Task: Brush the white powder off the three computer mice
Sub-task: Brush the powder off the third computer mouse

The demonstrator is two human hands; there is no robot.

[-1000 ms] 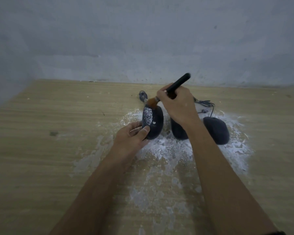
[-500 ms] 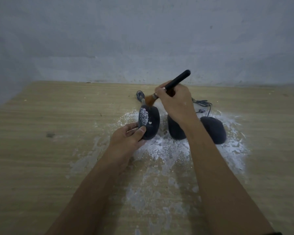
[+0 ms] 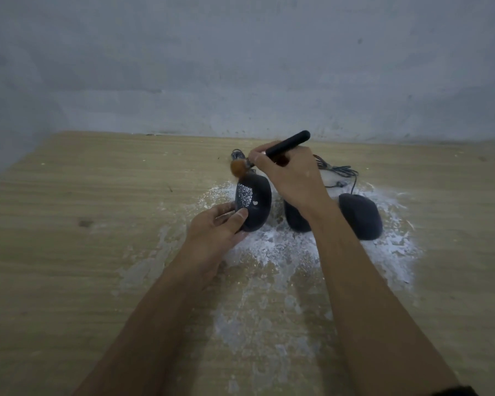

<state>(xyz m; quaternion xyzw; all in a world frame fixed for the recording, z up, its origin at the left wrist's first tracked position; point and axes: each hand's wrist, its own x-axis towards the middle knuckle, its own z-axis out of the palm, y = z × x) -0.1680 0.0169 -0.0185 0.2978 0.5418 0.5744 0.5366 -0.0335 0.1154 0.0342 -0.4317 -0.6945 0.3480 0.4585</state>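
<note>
Head view, tilted black mouse point(image 3: 253, 205), speckled white patch point(image 3: 245, 195)

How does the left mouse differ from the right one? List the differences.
The left mouse is gripped by the left hand and tilted; the right mouse lies free on the table. The left mouse carries a white speckled patch; the right mouse's top looks bare. Both are dark, amid spilled powder.

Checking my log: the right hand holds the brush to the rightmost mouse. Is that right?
Not quite. In the head view, the right hand holds the brush to the leftmost mouse, which the left hand grips; the rightmost mouse lies aside.
</note>
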